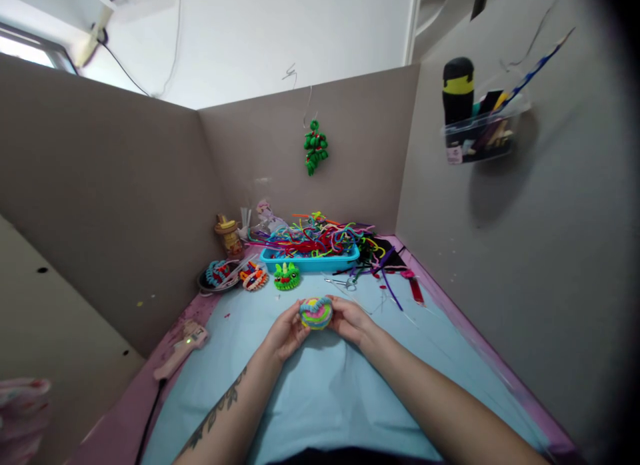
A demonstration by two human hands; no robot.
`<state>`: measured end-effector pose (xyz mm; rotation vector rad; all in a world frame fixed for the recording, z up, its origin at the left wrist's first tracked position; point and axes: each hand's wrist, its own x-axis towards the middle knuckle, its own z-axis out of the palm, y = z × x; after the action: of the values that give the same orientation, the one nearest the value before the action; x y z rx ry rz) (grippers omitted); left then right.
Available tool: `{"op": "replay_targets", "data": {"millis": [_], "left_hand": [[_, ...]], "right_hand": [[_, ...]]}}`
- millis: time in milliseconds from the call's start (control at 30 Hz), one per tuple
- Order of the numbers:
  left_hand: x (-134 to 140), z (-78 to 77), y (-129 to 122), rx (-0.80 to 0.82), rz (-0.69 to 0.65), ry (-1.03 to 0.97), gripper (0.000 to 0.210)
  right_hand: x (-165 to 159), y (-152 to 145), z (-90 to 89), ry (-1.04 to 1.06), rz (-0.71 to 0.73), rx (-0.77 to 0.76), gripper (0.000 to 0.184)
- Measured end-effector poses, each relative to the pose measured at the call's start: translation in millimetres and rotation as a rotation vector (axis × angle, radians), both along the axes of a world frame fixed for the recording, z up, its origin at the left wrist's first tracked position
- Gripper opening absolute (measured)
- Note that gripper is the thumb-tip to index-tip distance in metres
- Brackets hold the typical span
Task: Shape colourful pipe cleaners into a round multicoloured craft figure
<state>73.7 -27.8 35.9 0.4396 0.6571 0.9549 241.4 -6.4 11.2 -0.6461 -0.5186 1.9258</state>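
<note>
Grey partitions (260,148) stand around a pale blue cloth (325,398). Over it, my left hand (287,330) and right hand (351,320) pinch opposite sides of a small, round, multicoloured fuzzy piece (316,315), nearer me than a blue tray (310,265) heaped with fuzzy stems (320,239).

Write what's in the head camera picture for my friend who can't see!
A person's left hand and right hand hold a round, colourful craft piece over a light blue cloth. Beyond it are a green figure and a blue tray heaped with bright strands. A green ornament hangs against the grey back panel.
</note>
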Motion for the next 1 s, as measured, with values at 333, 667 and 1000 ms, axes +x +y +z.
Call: {"op": "replay_targets", "data": {"millis": [333,667,1000], "left_hand": [[-3.3,-6.7,5.2,0.079,-0.033,-0.049,0.022],[-3.4,-10.3,9.4,0.125,0.057,0.054,0.029],[-1.8,-11.8,9.0,0.503,0.272,0.971,0.054]], "right_hand": [[-0.3,-0.5,2.2,-0.01,0.006,0.031,0.015],[-4.6,-6.1,12.1,-0.129,-0.226,0.102,0.018],[-7.2,-9.4,12.9,-0.364,-0.329,0.285,0.047]]}}
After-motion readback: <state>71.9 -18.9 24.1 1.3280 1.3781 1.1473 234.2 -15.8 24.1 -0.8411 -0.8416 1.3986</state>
